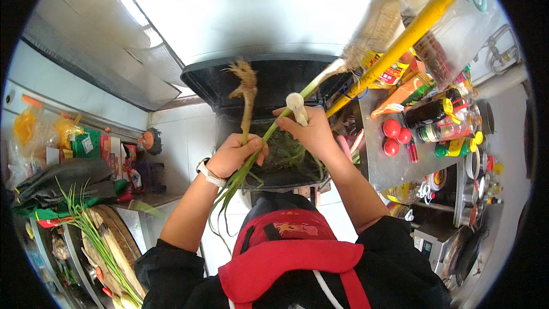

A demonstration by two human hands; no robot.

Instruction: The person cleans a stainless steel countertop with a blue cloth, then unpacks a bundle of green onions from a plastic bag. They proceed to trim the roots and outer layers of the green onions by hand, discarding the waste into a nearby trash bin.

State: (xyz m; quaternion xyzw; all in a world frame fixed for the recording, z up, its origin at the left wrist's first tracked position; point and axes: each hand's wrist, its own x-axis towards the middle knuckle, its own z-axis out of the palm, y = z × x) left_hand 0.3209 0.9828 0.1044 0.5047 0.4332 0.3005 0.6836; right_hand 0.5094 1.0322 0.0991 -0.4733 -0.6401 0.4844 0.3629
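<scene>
My left hand (238, 154), with a white-banded watch at the wrist, grips the long green leaves of a scallion (273, 128). The stalk slants up to the right, ending in a white base with stringy roots. A brown, withered strip (248, 98), blurred, stands up from the same hand. My right hand (311, 131) closes around a white, round-ended handle (295, 102); the rest of that tool is hidden. Its thumb and fingertips are at the scallion stalk. Both hands are above an open black bin (274, 181) with green scraps inside.
A yellow pipe (394, 49) slants past the bin's right side. A metal counter (379, 167) at right carries red round items (391, 128) and several bottles (424, 113). More scallions (98, 240) lie over a wooden chopping board (113, 223) at lower left.
</scene>
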